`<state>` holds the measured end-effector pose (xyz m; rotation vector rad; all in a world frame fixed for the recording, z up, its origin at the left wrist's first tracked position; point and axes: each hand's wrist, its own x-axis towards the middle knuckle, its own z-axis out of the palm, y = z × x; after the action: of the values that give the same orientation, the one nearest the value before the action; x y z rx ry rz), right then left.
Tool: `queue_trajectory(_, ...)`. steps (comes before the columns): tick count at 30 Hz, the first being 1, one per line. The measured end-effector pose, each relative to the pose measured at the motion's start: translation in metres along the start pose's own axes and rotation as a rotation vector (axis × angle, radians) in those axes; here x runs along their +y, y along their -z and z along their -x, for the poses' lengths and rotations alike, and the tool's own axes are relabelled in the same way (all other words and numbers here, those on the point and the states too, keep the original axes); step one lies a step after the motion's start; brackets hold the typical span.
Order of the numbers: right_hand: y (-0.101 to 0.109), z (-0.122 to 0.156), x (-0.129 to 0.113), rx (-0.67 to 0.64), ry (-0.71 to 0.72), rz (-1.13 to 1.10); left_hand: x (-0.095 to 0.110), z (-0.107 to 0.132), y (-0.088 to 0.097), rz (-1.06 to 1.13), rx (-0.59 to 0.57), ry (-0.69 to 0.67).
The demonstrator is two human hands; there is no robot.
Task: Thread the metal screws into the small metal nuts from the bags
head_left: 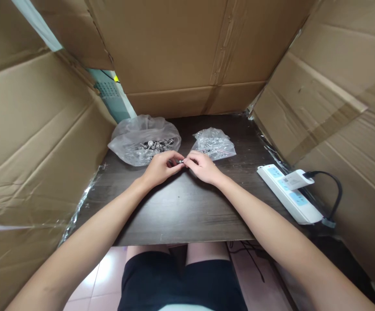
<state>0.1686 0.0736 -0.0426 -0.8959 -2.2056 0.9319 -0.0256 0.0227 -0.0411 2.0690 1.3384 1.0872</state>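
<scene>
My left hand and my right hand meet at the middle of a dark wooden table. Both pinch a small metal part between their fingertips; it looks like a screw or bolt, too small to name surely. Just beyond my left hand lies a clear plastic bag holding several metal screws. A smaller clear bag lies just beyond my right hand.
Cardboard walls close in the table at the left, back and right. A white power strip with a plugged-in adapter and black cable lies at the table's right edge. My legs and pink floor tiles show below the front edge.
</scene>
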Motion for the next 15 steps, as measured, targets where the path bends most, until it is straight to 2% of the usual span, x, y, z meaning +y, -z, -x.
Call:
queue_trajectory(7,-0.004,-0.0006,0.0019,0.032,0.007,-0.013,-0.0025,0.0002,-0.0002,-0.049,0.003,-0.066)
queue_trajectory(15,-0.0046,-0.0017,0.0038,0.075,0.016,-0.044,-0.0009,-0.0001,0.0004,-0.042,-0.016,-0.015)
